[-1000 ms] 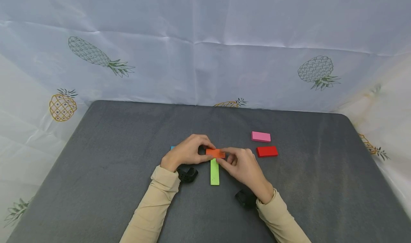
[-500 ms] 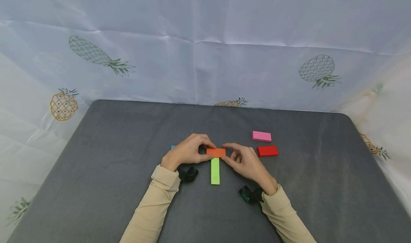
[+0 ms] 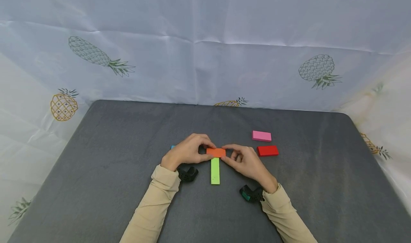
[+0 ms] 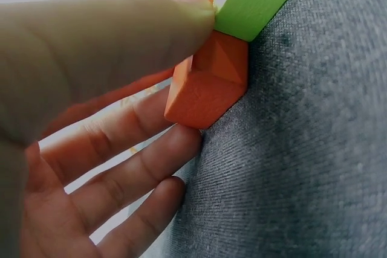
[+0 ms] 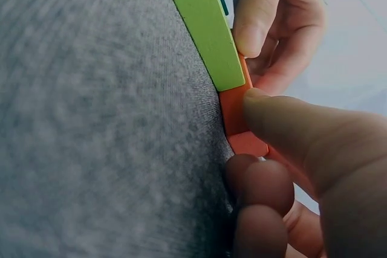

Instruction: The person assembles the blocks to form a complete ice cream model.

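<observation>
An orange block (image 3: 216, 152) lies crosswise at the far end of a lime green block (image 3: 215, 171) on the dark grey table, the two meeting in a T. My left hand (image 3: 189, 150) pinches the orange block's left end between thumb and fingers; its thumb (image 4: 151, 34) lies along the near side in the left wrist view. At the other end my right hand (image 3: 245, 162) pinches the same block, thumb (image 5: 284, 119) in front and index finger behind. In both wrist views the orange block (image 4: 208, 92) sits on the cloth, its end abutting the green one.
To the right lie a pink block (image 3: 261, 136) and, nearer, a red block (image 3: 268, 151). A blue block (image 3: 172, 147) peeks out behind the left hand, mostly hidden. A pineapple-print curtain (image 3: 205, 71) hangs along the table's far edge (image 3: 154, 103).
My right hand has shifted slightly right, from overlapping the orange block's top to gripping its right end. The left hand and the blocks have stayed nearly still.
</observation>
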